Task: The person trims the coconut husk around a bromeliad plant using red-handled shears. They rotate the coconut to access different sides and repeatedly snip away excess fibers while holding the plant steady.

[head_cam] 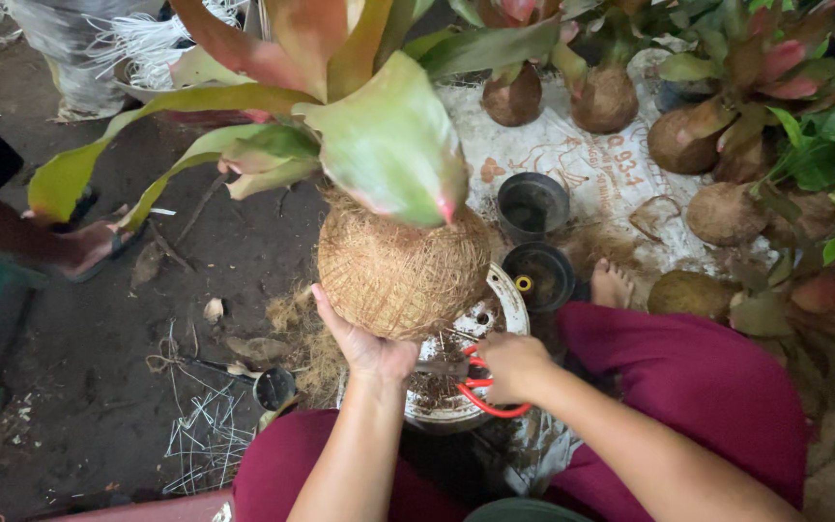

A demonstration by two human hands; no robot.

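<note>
**Fibre-wrapped plant ball steadied from below, scissors at its base**

The large plant with broad green-and-red leaves (pixel 379 126) fills the upper middle of the view, its roots bound into a round, tan ball of coconut fibre wound with thin string (pixel 403 266). The ball sits on a white, round, upturned bucket base (pixel 504 309) between the person's knees, its long axis running upright from bucket to leaves.

The left hand (pixel 364 343) cups the ball's lower near side, fingers spread and pressed flat against the fibre — it is the nearer hand, touching the ball. The right hand (pixel 514 362) sits just to the right and below, fingers curled shut through the handles of orange-handled scissors (pixel 471 382), whose blades point left toward the ball's underside; whether the blades are parted cannot be told.

Two small black plastic pots (pixel 533 203) stand just beyond the bucket, and more fibre-wrapped plants (pixel 606 97) rest on a white printed sack (pixel 572 164) behind.
</note>
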